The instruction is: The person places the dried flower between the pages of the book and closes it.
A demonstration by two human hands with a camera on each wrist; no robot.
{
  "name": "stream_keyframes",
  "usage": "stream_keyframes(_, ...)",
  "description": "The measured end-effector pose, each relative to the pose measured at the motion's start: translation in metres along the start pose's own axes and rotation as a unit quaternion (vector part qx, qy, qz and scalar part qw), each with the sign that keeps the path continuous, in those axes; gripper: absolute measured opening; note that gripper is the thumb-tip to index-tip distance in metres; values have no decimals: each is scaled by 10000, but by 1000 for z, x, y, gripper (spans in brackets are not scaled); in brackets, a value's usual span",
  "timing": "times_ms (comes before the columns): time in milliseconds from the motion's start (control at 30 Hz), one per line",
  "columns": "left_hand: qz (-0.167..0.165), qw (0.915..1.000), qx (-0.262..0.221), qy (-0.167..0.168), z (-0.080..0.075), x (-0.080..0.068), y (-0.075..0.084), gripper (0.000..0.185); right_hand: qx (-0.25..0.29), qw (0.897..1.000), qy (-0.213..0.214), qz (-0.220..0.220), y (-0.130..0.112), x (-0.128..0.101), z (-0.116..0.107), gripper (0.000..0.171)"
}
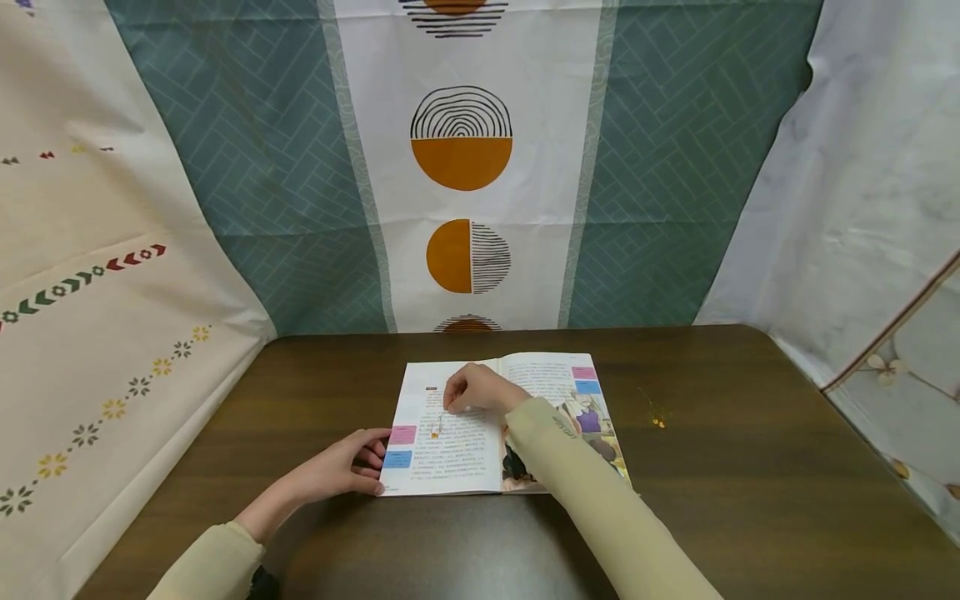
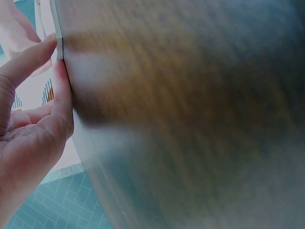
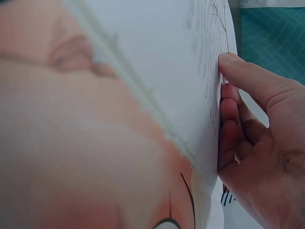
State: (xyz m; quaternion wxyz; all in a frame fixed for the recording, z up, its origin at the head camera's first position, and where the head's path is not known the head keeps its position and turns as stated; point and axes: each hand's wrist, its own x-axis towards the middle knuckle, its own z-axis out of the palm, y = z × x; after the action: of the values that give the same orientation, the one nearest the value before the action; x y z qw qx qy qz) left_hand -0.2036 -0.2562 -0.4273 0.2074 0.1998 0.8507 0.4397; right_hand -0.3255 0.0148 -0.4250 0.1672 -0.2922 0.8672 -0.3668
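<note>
Two hands are at work on an open book point(image 1: 491, 425) lying flat near the middle of your dark wooden table point(image 1: 750, 467). Your left hand point(image 1: 345, 467) rests at the book's left edge, near the lower corner, its fingers curled lightly against the edge of the pages beside the pink and blue tabs point(image 1: 400, 446); the left wrist view shows the fingertips point(image 2: 59, 76) touching that thin edge. Your right hand point(image 1: 480, 389) sits on the left-hand page near the spine, fingers bent down onto the printed text, and the right wrist view shows its fingertips point(image 3: 233, 64) pressed against the paper. Whether it pinches a page, I cannot tell. A small orange mark point(image 1: 434, 432) lies on the page just below that hand. Patterned cloths point(image 1: 461, 158) hang behind and beside the table.
</note>
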Motion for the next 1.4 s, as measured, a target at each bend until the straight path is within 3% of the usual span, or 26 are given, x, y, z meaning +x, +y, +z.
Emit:
stream_keyframes(200, -11, 10000, -55, 9, 2, -1, 0, 84, -309, 9994, -88, -141, -1, -2, 1, 4)
stream_keyframes(400, -11, 10000, -28, -18, 2, -2, -2, 84, -877, 9959, -173, -149, -4, -5, 1, 19)
stream_keyframes(700, 2, 10000, -42, -2, 3, -2, -4, 86, -1342, 9902, -136, -350, -10, -11, -9, 23)
stream_keyframes(1067, 41, 9999, -104, -11, 2, -2, -1, 85, -1524, 9858, 580, -412, -6, -33, -29, 26)
stream_keyframes(1233, 28, 9999, -102, -8, 1, -1, 0, 85, -1655, 9818, 760, -531, -9, -52, -29, 24)
stream_keyframes(1400, -30, 10000, 39, 28, -1, 1, -1, 86, -1609, 9829, 838, -311, -15, -76, -24, 24)
